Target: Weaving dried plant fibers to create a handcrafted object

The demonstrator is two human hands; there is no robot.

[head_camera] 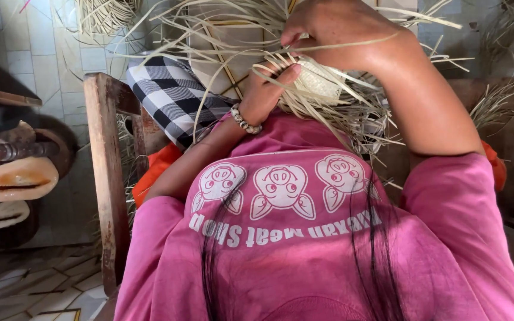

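While I look down over the pink shirt [304, 255], both of my hands work at a small woven straw piece [322, 80] held just above my chest; it sits between the two hands, in the middle of the upper part of the view. My left hand [266, 89] comes up from below with a beaded bracelet [245, 120] on the wrist; its thumb lies across the pale strips at the edge of the weave, and the fingers are folded in behind it — clamped on the woven straw piece, as far as I can see. My right hand [340, 27] reaches over from above, its fingers curled together and pinching a single straw strand [352, 43] that runs across the back of the hand; the fingertips themselves are hidden behind the knuckles.

Loose straw strips [221, 35] fan out from the weave in every direction — up, left and down toward the shirt; some hang over a black-and-white checked cloth [171, 92] on my lap, with a bit of orange fabric [153, 172] showing beneath it. A worn wooden chair frame [107, 178] stands just beside my left arm; past it lie pale floor tiles [37, 53], and at the far left edge a dark wooden carving [16, 172] shows.
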